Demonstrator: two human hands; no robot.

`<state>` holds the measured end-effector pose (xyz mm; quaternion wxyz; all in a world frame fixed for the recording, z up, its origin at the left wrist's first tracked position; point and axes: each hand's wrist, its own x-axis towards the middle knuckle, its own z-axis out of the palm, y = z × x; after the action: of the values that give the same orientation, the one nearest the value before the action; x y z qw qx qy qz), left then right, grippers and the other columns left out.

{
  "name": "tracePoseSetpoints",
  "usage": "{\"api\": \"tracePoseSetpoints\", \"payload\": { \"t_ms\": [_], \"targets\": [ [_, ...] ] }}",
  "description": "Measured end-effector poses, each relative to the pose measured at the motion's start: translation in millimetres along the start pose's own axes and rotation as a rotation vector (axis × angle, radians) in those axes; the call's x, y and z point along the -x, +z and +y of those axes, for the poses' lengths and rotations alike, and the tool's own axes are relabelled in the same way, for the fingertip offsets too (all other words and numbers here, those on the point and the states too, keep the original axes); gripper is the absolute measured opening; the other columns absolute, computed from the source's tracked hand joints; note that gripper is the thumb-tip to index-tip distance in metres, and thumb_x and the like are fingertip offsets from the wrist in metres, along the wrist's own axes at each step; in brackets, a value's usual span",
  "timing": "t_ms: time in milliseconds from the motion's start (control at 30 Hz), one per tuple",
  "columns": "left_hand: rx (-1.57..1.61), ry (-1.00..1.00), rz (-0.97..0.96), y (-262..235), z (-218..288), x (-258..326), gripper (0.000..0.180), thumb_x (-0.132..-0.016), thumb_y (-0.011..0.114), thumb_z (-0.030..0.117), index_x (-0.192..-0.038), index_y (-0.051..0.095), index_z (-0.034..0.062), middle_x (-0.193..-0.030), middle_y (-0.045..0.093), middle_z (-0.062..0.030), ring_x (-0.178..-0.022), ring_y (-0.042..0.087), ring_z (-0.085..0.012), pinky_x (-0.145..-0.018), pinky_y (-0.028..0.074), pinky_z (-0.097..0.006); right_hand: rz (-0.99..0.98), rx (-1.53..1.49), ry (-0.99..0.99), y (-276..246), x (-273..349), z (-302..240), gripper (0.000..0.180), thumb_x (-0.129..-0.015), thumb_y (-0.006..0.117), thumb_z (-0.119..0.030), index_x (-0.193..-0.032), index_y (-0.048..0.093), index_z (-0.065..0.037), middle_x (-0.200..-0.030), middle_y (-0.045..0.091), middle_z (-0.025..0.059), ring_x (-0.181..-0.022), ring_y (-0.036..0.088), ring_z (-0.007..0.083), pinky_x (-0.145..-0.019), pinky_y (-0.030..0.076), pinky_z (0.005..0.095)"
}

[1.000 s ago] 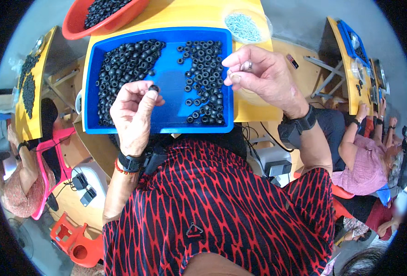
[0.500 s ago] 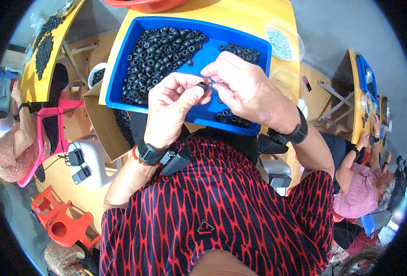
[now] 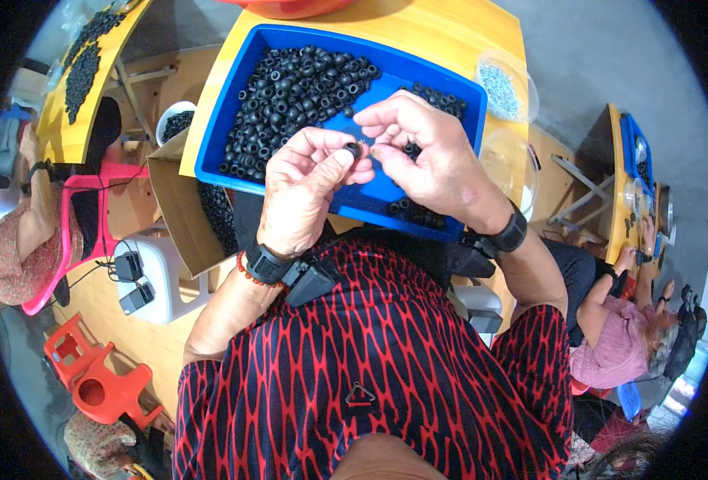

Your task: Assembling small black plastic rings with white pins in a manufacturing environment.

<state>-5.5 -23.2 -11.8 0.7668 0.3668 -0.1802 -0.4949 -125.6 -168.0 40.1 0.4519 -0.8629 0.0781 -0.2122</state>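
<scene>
Between its thumb and fingers my left hand [image 3: 298, 180] pinches a small black ring-shaped knob [image 3: 353, 150], its round opening turned up and to the right. Just to the right hovers my right hand [image 3: 438, 152], thumb and forefinger apart, with nothing I can make out between them. A tiny shiny bit shows beside the knob, too small to name. Both hands are over a blue tray [image 3: 376, 98]. A large heap of black knobs [image 3: 298, 96] fills its left side. Smaller groups of knobs [image 3: 442, 102] lie along its right side, partly hidden by my right hand.
Right of the tray stand a see-through tub of small silvery-blue pieces [image 3: 499, 90] and another see-through tub [image 3: 534, 172]. A red basin [image 3: 298, 8] is at the far edge. A cardboard box [image 3: 174, 210] and white bucket [image 3: 162, 128] stand left. People work at both sides.
My right thumb and forefinger, earlier pinching a small shiny piece at the knob, have spread apart. My left hand keeps the knob. The whole view has shifted slightly.
</scene>
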Motion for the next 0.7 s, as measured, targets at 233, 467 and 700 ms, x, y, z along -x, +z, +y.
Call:
{"api": "tracePoseSetpoints", "payload": {
  "t_ms": [233,467,700],
  "targets": [
    [0.014,-0.034,-0.032,0.0,3.1,-0.7,0.015,-0.093,0.061,0.0,-0.107,0.059,-0.0043,-0.098,0.068,-0.0168,-0.084,0.07,-0.0224,-0.08,0.059,-0.032,-0.057,-0.132,0.188,-3.5,1.2,-0.5,0.008,-0.087,0.064,-0.001,-0.094,0.065,0.002,-0.087,0.064,0.0074,-0.075,0.065,0.0121,-0.067,0.053,0.0268],
    [-0.032,-0.028,-0.04,3.3,5.9,-1.2,0.018,-0.094,0.063,0.009,-0.108,0.059,-0.001,-0.099,0.069,-0.0157,-0.085,0.07,-0.0239,-0.079,0.059,-0.036,0.002,-0.247,0.257,0.2,6.8,14.1,0.007,-0.087,0.067,-0.004,-0.091,0.066,0.001,-0.08,0.065,0.0031,-0.071,0.061,0.0067,-0.062,0.05,0.0222],
    [-0.05,-0.011,-0.001,-3.1,5.5,-0.9,0.018,-0.094,0.061,0.007,-0.11,0.059,-0.0005,-0.099,0.069,-0.0156,-0.082,0.069,-0.0209,-0.076,0.06,-0.035,0.162,-0.337,0.135,2.3,11.1,14.5,0.01,-0.082,0.07,0.002,-0.09,0.066,-0.003,-0.081,0.065,0.0016,-0.072,0.059,0.0064,-0.062,0.048,0.0222]
  ]
}}
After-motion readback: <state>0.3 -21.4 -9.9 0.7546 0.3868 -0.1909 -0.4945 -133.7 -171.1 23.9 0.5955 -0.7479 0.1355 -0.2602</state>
